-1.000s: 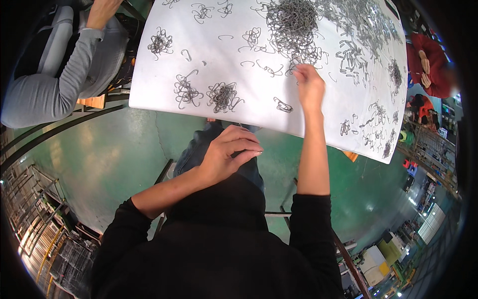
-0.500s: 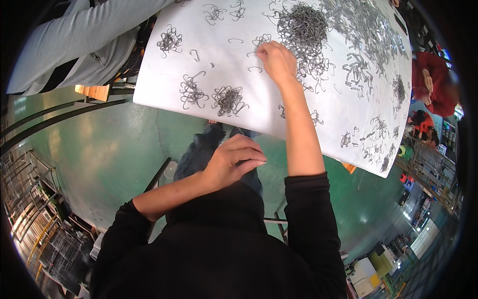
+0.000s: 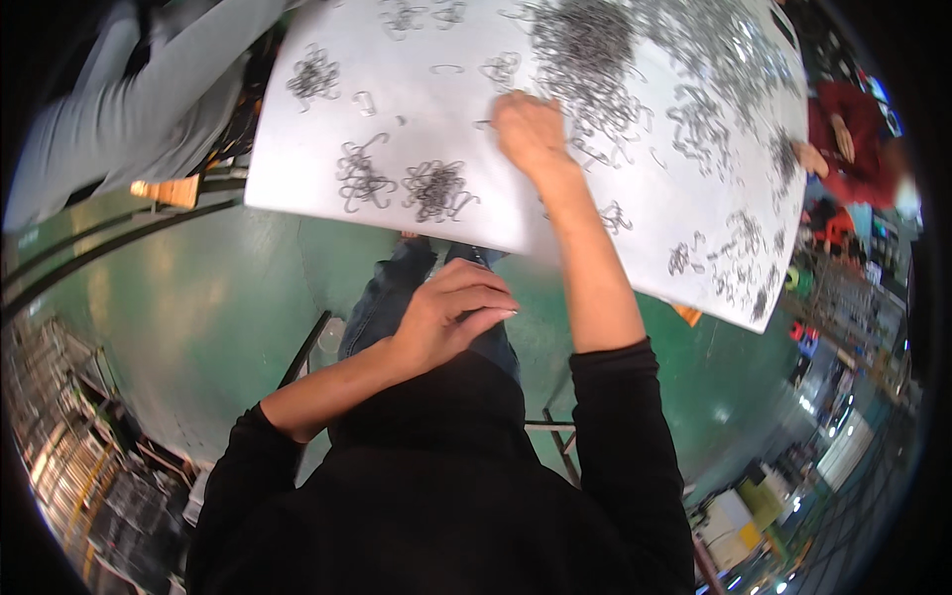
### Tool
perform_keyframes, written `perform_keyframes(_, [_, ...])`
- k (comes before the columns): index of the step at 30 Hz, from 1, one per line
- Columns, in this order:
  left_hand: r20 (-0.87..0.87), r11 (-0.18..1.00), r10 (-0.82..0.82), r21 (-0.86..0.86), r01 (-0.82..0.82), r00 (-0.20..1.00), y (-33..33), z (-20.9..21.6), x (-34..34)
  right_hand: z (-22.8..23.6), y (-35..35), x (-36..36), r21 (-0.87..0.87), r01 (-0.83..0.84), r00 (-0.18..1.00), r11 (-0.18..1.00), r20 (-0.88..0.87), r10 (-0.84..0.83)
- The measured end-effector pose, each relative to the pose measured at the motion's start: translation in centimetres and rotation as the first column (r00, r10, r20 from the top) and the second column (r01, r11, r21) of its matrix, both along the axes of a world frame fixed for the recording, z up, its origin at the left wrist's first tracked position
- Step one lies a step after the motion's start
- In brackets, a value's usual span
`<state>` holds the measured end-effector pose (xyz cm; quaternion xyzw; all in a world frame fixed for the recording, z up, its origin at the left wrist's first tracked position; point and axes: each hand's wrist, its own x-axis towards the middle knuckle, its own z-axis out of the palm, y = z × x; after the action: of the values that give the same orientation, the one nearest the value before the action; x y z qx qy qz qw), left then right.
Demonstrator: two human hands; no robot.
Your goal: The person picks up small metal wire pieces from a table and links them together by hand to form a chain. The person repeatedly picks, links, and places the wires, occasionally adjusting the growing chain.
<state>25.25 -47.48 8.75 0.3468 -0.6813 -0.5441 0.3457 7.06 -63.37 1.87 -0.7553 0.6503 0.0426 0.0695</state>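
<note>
A large pile of dark wire hooks (image 3: pixel 585 45) lies on the white tabletop (image 3: pixel 297 164). Over the table, left of and nearer than this pile, my right hand (image 3: pixel 531 129) is palm down with curled fingers. What its blurred fingertips hold is hidden. The end of one dark hook (image 3: pixel 483 123) shows right at them. My left hand (image 3: pixel 458 309) hangs in front of my body, short of the table edge, thumb and fingers pinched together. A tiny pale spot shows at its fingertips, too small to name. A small hook cluster (image 3: pixel 501 67) lies just beyond my right hand.
Several smaller hook heaps, such as this near one (image 3: pixel 436 188), are spread over the table. Short shiny metal pieces (image 3: pixel 734 50) cover its far right. A grey-sleeved person (image 3: pixel 169 89) is at the left; another in dark red (image 3: pixel 843 139) reaches in from the right.
My right hand has come slightly nearer to me, onto a loose hook, and its fingers are more hidden. The whole view has shifted a little. The red-clad person's hand now reaches the table's edge.
</note>
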Motion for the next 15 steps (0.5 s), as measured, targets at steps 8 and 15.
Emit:
perform_keyframes(8, [-0.001, 0.997, -0.070, -0.038, 0.070, 0.998, -0.4, 0.1, -0.5, 1.4, 10.0, -9.3, 0.003, 0.397, 0.881, 0.918, 0.281, -0.382])
perform_keyframes(15, [-0.006, 0.995, -0.096, -0.023, 0.096, 0.995, -0.4, 0.3, -0.5, 2.8, 12.5, -13.1, 0.071, 0.543, 0.750, 0.837, 0.406, -0.521])
